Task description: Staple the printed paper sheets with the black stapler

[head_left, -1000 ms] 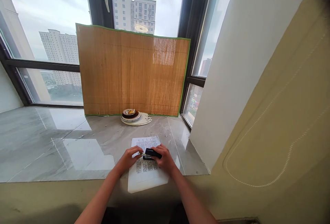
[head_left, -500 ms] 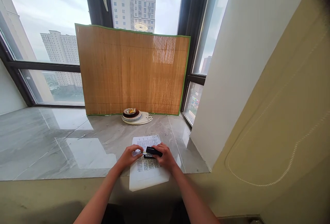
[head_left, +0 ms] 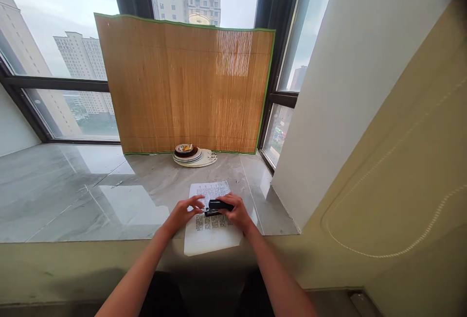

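Observation:
A printed sheet of paper (head_left: 210, 227) lies at the near edge of a grey marble sill (head_left: 91, 195), its bottom hanging over the edge. My right hand (head_left: 237, 212) is closed around a black stapler (head_left: 218, 205) resting on the paper. My left hand (head_left: 185, 212) sits just left of the stapler, its fingertips pinched at the stapler's metal front end and touching the paper.
A stack of plates (head_left: 192, 155) stands behind the paper, in front of an upright bamboo mat (head_left: 182, 83) leaning on the window. A white wall (head_left: 328, 93) and a beige padded panel (head_left: 394, 171) close off the right side.
The camera has tilted slightly, so everything sits higher in view. Both hands remain at the stapler on the paper, with little movement.

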`<state>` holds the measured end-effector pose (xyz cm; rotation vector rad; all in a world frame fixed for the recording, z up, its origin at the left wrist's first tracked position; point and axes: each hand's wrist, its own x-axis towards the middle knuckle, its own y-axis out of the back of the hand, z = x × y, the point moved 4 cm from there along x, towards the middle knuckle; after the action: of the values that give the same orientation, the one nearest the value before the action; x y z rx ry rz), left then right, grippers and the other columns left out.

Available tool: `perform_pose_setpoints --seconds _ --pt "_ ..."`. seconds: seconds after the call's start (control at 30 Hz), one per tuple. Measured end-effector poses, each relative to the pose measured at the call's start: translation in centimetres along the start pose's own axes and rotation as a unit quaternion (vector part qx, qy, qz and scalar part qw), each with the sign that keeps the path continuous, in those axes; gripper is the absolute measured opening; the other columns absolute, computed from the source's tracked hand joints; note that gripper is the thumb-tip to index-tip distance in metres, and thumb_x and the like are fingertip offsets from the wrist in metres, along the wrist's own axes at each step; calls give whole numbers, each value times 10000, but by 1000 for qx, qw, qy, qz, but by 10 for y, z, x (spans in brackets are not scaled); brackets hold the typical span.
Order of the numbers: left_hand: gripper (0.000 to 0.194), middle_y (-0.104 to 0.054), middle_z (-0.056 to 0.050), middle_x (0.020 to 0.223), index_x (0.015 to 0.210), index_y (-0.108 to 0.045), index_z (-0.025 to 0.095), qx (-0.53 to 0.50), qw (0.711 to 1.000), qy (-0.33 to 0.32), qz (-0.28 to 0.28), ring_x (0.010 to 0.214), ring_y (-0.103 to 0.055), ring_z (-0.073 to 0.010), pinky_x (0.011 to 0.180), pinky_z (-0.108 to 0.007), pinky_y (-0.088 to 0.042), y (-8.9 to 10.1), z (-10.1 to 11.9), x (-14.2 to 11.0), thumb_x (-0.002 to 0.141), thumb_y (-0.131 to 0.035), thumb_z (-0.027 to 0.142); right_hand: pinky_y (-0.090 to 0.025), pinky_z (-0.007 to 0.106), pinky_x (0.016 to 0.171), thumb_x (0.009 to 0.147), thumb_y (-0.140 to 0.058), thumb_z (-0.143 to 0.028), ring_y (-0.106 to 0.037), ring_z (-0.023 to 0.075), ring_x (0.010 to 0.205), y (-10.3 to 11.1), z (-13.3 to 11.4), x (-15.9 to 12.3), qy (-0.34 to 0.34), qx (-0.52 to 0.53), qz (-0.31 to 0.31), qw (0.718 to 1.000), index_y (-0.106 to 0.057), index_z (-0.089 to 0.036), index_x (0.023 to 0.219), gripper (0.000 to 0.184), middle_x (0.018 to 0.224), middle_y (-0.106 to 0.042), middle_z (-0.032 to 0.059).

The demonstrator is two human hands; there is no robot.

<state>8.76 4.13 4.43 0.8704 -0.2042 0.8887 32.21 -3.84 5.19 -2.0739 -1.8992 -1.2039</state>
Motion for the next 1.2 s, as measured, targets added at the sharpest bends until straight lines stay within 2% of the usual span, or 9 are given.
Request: perform_pose_setpoints --seconds 0.1,0.27,0.4,0.57,0.7,0.87,1.0,1.1,1.2 --pt "480 -803 -8 1107 1361 -581 278 36 998 32 -32 774 -760 -148 711 -266 -584 -6 -3 0 898 -676 197 -533 427 933 849 -817 -198 -686 255 967 -2 -9 -1 36 12 -56 998 -814 -273 1194 353 1035 -820 45" --pt "375 -739 53 896 1202 -606 270 99 992 43 -61 675 -660 -129 715 -256 -506 -9 -3 0 861 -633 117 -543 436 942 903 -808 -268 -663 253 979 -7 -12 -4 54 13 -94 994 -786 -273 1272 370 1094 -814 58" --pt "247 -719 28 935 1126 -608 246 80 995 38 -55 713 -647 -137 721 -264 -509 -8 0 2 901 -671 167 -545 452 974 908 -782 -228 -679 262 1024 -3 -4 -6 32 13 -31 999 -799 -276 1242 338 1094 -817 58" --pt "43 -695 -30 1004 1002 -640 220 117 992 -1 -45 814 -664 -167 762 -296 -520 -7 9 5 995 -646 262 -553 471 1022 902 -743 -272 -710 286 1095 51 27 -13 -66 14 169 983 -788 -246 1268 370 1200 -786 89" --pt "124 -696 -82 1072 991 -667 217 154 985 -37 -65 998 -661 -234 895 -373 -528 -10 15 7 1051 -587 289 -539 507 1054 860 -753 -322 -705 304 1102 95 52 -19 -106 -52 147 982 -803 -232 1234 388 1165 -787 87" --pt "97 -699 -102 1185 1030 -694 222 202 975 -43 -84 1079 -658 -274 957 -441 -518 -13 16 8 1040 -623 288 -554 526 1024 871 -734 -301 -718 302 1057 102 66 -21 -106 -87 77 987 -809 -247 1223 364 1143 -793 88" --pt "136 -699 -115 1254 1110 -717 223 199 973 -46 -110 1170 -658 -306 1016 -478 -519 -15 16 36 1009 -680 307 -551 525 1032 928 -699 -249 -701 298 1116 96 64 -17 -63 -117 51 990 -759 -284 1339 417 1225 -771 84" --pt "224 -704 -120 1346 1211 -733 234 139 972 -93 -164 1264 -655 -303 1098 -479 -496 -26 11 78 1013 -683 324 -554 520 1010 969 -676 -232 -689 291 1122 93 63 -16 -30 -137 28 990 -709 -326 1420 463 1246 -761 73" --pt "201 -741 -121 1299 1150 -782 222 69 971 -136 -185 1213 -690 -271 1084 -443 -512 -43 -1 116 1037 -626 278 -560 512 976 989 -660 -220 -686 287 1099 91 62 -18 -14 -159 21 987 -680 -372 1454 489 1220 -758 59"
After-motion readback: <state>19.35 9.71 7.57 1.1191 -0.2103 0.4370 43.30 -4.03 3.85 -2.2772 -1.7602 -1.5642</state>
